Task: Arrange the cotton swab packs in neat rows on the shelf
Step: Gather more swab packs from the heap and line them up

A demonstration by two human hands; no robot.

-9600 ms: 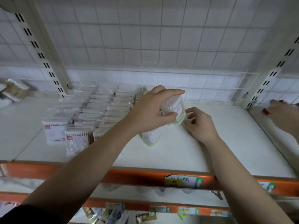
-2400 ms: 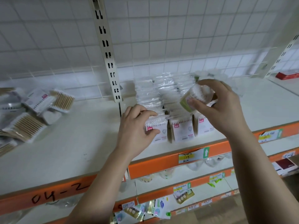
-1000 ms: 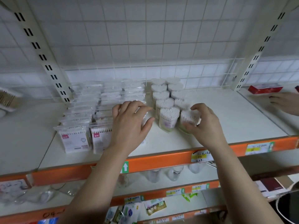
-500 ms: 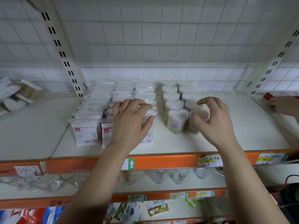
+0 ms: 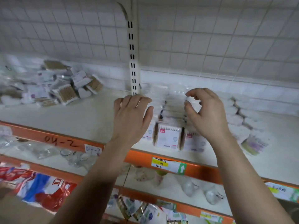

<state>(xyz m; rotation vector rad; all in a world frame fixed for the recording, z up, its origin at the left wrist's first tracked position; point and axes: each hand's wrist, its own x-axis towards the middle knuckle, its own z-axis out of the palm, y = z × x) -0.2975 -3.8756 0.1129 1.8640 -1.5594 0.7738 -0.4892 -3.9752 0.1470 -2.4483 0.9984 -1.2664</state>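
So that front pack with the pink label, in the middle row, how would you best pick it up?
Pinch the front pack by its top edge, coming from above and the front. It stands upright, with neighbouring packs tight on both sides and more lined up behind, so only its top and front face are free. Probably thumb on the front, fingers slipped in behind.
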